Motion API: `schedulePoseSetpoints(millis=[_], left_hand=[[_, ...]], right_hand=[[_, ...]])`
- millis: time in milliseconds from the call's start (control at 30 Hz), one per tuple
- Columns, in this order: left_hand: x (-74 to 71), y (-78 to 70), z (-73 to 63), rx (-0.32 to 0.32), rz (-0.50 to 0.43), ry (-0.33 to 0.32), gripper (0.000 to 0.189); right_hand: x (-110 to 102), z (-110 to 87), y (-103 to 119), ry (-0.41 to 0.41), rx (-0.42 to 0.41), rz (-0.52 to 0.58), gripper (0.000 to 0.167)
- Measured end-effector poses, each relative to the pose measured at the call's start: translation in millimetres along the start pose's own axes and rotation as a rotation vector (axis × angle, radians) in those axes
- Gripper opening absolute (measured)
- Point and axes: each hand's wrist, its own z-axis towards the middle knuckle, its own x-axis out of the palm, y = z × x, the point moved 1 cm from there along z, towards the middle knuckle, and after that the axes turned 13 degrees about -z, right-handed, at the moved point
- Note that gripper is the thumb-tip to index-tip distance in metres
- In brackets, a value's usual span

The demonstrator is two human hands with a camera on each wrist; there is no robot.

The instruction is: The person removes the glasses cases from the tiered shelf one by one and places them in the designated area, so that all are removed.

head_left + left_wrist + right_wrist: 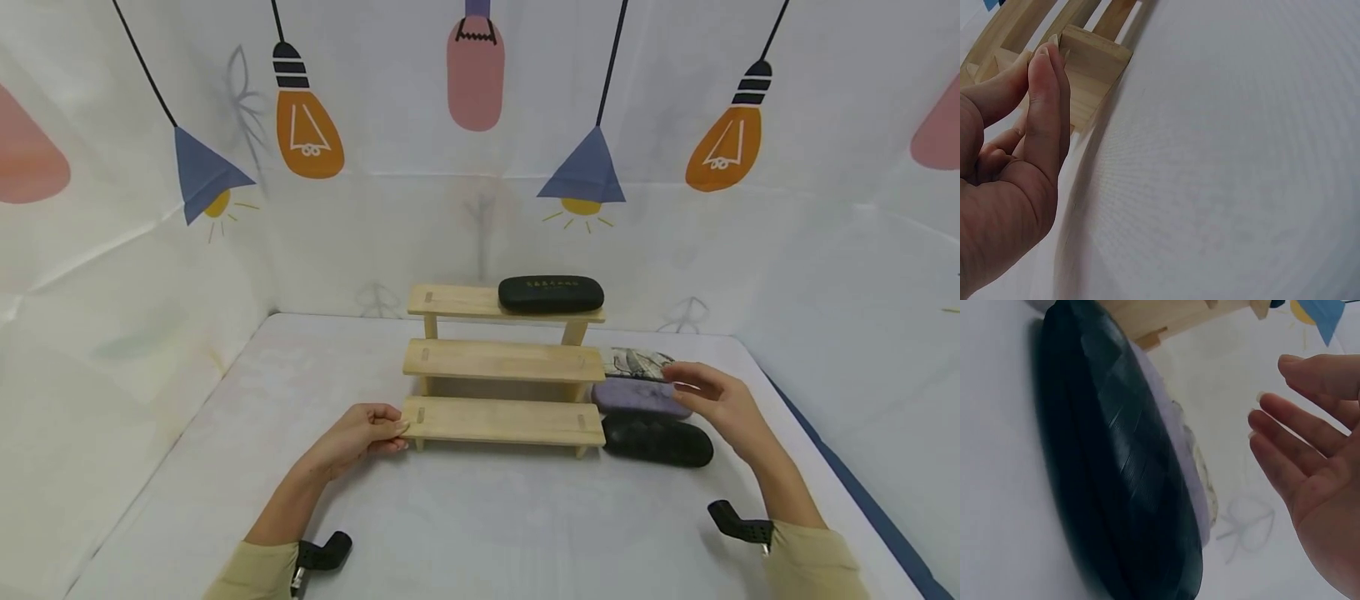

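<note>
A three-tier wooden display stand (502, 360) stands on the white table. My left hand (367, 429) pinches the left end of its lowest shelf between thumb and fingers; the left wrist view shows the fingertips on the wooden edge (1094, 69). On the top shelf lies a black glasses case (551, 293) with gold lettering. Three more cases lie in a row right of the stand: a patterned one (633, 362) at the back, a purple one (641, 397) and a black quilted one (658, 439) in front. My right hand (708, 398) hovers by the patterned and purple cases, fingers loosely bent, holding nothing.
A white cloth backdrop (375, 225) printed with lamps and bulbs rises right behind the stand and along both sides. The table's right edge runs beside a blue strip (847, 475). Black wrist mounts (326, 552) stick out from both sleeves.
</note>
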Motion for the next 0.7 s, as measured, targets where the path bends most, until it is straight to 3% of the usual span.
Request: schedulePoseSetpoints(millis=[133, 467, 700], left_hand=[[0.7, -0.4, 0.1, 0.0, -0.003, 0.005, 0.034], [2.8, 0.0, -1.4, 0.009, -0.001, 0.012, 0.032], [1.8, -1.2, -2.2, 0.011, 0.002, 0.003, 0.034]], right_hand=[[2, 9.8, 9, -0.009, 0.008, 0.029, 0.04], [4, 34.8, 27, -0.033, -0.073, 0.166, 0.048], [4, 48.6, 34, -0.039, -0.08, 0.195, 0.051]])
